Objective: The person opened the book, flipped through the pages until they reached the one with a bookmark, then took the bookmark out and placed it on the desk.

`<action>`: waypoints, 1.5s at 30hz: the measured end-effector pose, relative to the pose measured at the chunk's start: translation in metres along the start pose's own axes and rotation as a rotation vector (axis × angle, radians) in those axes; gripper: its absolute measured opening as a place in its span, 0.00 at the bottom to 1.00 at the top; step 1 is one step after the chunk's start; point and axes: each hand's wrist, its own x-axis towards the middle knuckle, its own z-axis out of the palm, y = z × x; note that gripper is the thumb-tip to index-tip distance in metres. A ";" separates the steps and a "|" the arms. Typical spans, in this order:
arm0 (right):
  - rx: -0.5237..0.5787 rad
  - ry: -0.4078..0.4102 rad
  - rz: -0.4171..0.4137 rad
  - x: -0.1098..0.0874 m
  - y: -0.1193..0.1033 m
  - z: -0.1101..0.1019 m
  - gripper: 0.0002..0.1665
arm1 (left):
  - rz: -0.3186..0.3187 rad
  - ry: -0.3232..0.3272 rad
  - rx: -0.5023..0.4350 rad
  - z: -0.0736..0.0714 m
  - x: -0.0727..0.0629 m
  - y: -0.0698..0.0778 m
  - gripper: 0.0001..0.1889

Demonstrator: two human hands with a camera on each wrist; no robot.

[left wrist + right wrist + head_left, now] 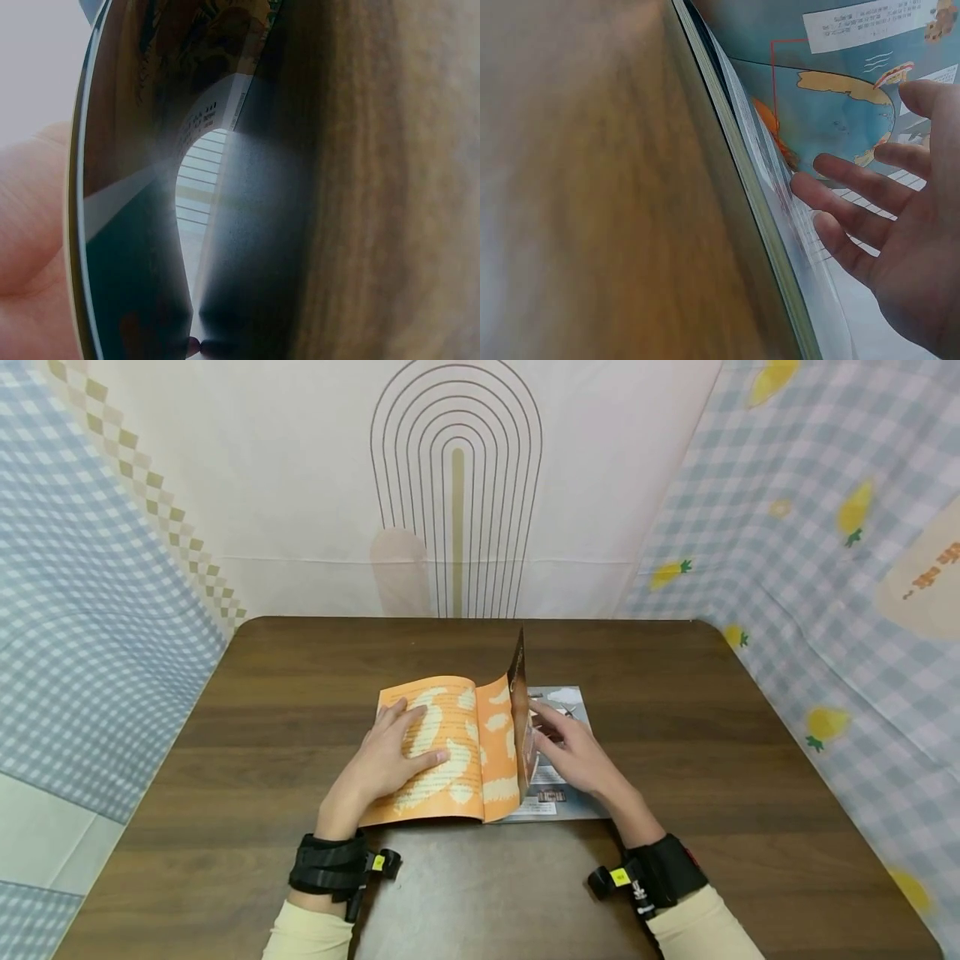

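Observation:
An open book (pixel 457 797) lies on the table, its left page orange with cream patches and lines of text. My left hand (pixel 386 758) rests on that page with fingers spread. One leaf (pixel 519 718) stands nearly upright at the middle, its dark side turned right. Just right of this leaf is my right hand (pixel 577 753), fingertips up against it. In the right wrist view, the fingers of the right hand (pixel 907 240) are loosely extended beside a blue map-like picture (pixel 840 112). The left wrist view shows the book's curved underside (pixel 127 247), with part of the left hand (pixel 30 217) behind its edge.
The brown wooden table (pixel 300 693) extends around the book on all sides. Behind it hangs a white cloth (pixel 300 485) with arch lines; checked cloths (pixel 750 527) hang at both sides. Black camera straps (pixel 327 866) circle both wrists.

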 end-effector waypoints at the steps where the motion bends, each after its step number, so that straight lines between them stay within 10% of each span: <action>1: -0.005 0.001 0.005 0.001 -0.001 0.002 0.32 | -0.002 0.000 -0.001 0.000 0.000 0.000 0.47; 29: -0.052 -0.078 -0.046 0.010 -0.020 0.025 0.34 | 0.006 0.027 0.004 -0.001 0.002 0.002 0.44; 45: -0.167 -0.115 -0.046 0.001 -0.026 0.033 0.41 | 0.085 0.240 -0.157 -0.007 0.004 -0.002 0.32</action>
